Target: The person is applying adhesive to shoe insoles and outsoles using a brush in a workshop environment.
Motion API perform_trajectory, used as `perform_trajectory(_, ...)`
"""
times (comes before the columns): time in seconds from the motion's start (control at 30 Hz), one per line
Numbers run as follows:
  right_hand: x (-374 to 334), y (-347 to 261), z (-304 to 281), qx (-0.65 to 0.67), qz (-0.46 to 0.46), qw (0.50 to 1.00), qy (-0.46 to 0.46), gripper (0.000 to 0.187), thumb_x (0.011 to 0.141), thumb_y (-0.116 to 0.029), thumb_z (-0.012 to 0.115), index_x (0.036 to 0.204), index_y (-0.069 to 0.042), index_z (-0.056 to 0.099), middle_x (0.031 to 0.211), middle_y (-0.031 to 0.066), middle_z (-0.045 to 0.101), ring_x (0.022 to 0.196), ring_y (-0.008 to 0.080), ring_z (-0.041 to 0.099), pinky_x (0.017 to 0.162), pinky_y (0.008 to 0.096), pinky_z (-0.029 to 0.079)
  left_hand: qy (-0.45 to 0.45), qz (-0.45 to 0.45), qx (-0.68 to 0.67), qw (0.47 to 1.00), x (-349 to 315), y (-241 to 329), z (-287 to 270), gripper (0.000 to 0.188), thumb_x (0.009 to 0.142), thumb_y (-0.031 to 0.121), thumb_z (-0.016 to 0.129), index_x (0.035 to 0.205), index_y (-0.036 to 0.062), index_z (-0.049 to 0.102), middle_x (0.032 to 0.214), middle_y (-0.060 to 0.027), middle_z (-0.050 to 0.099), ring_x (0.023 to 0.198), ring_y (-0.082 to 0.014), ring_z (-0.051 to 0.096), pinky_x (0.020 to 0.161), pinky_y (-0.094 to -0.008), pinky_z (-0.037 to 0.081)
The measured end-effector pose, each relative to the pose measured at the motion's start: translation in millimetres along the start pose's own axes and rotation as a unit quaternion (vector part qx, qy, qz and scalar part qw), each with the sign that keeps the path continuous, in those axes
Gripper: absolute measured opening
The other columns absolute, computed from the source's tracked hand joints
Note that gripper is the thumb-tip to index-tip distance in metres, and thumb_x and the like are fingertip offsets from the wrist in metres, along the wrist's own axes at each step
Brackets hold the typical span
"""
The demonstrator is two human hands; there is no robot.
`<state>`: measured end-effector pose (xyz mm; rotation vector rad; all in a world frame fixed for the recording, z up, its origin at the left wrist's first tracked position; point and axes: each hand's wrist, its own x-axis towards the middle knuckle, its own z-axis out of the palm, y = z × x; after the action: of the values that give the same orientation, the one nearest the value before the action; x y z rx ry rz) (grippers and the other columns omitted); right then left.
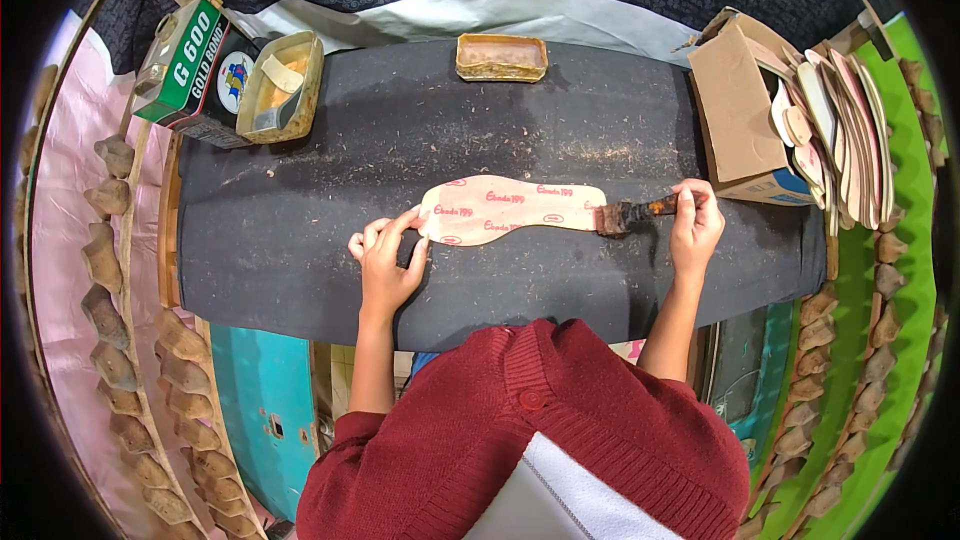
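Two open tins are seen at the top of the frame. A yellow tin (281,86) at the upper left is tipped on its side, and something pale and sticky is seen inside it. A small flat tin (501,57) at the top middle is filled with brown, gluey stuff. Beside the yellow tin, a green and black can (190,70) is laid on its side. At the upper right, a cardboard box (738,110) is packed with many flat shoe insoles (838,130) stood on edge.

A tan insole (510,210) is laid flat in the middle of the dark work table (300,240). Its long side is run from left to right, with the wide end at the left and the narrow end at the right.

The wide end is pressed down by the spread fingertips of the left hand (385,258). A brush (630,213) is gripped by the closed right hand (695,220), and its dirty bristles are touched to the narrow end of the insole.
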<state>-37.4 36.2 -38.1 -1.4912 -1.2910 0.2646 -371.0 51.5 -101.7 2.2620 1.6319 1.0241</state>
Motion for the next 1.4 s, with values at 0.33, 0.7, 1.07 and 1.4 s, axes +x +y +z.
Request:
perform_trajectory(0.33, 22.9, 1.6, 64.4, 0.302, 0.079, 0.950, 0.015, 0.015, 0.085, -0.014, 0.045, 0.092, -0.002, 0.051, 0.077, 0.0018, 0.051, 0.057, 0.0051, 0.048, 0.050, 0.0186, 0.045, 0.001, 0.002, 0.006, 1.000, -1.7, 1.0, -1.0, 0.040, 0.065, 0.007, 0.060, 0.104, 0.0093, 0.052, 0.083, 0.0018, 0.060, 0.082, -0.0150, 0.047, 0.076, -0.0321, 0.024)
perform_trajectory(0.7, 101.7, 21.0, 143.9, 0.283, 0.054, 0.957, 0.026, 0.025, 0.086, -0.024, 0.045, 0.093, -0.001, 0.046, 0.066, 0.0040, 0.054, 0.059, 0.0102, 0.055, 0.052, 0.0193, 0.041, 0.011, 0.003, -0.007, 1.000, -2.7, 1.0, -2.1, 0.037, 0.066, 0.013, 0.061, 0.103, 0.0115, 0.053, 0.086, 0.0020, 0.060, 0.082, -0.0159, 0.047, 0.075, -0.0336, 0.024)
perform_trajectory(1.07, 111.5, 39.5, 165.6, 0.211, 0.062, 0.975, 0.004, 0.026, 0.086, -0.023, 0.046, 0.091, 0.002, 0.047, 0.061, 0.0055, 0.053, 0.053, 0.0100, 0.054, 0.050, 0.0216, 0.043, 0.015, 0.004, -0.014, 1.000, -4.0, 1.3, -2.2, 0.038, 0.066, 0.010, 0.060, 0.103, 0.0108, 0.053, 0.084, 0.0041, 0.060, 0.081, -0.0140, 0.046, 0.077, -0.0325, 0.023)
perform_trajectory(1.4, 85.5, 18.2, 104.5, 0.334, 0.076, 0.939, 0.042, 0.026, 0.088, -0.026, 0.041, 0.095, -0.002, 0.047, 0.064, 0.0022, 0.050, 0.055, 0.0099, 0.053, 0.049, 0.0185, 0.040, 0.012, 0.006, -0.001, 1.000, -4.3, -0.5, -0.9, 0.037, 0.066, 0.012, 0.061, 0.102, 0.0119, 0.053, 0.086, 0.0026, 0.059, 0.081, -0.0158, 0.048, 0.075, -0.0345, 0.024)
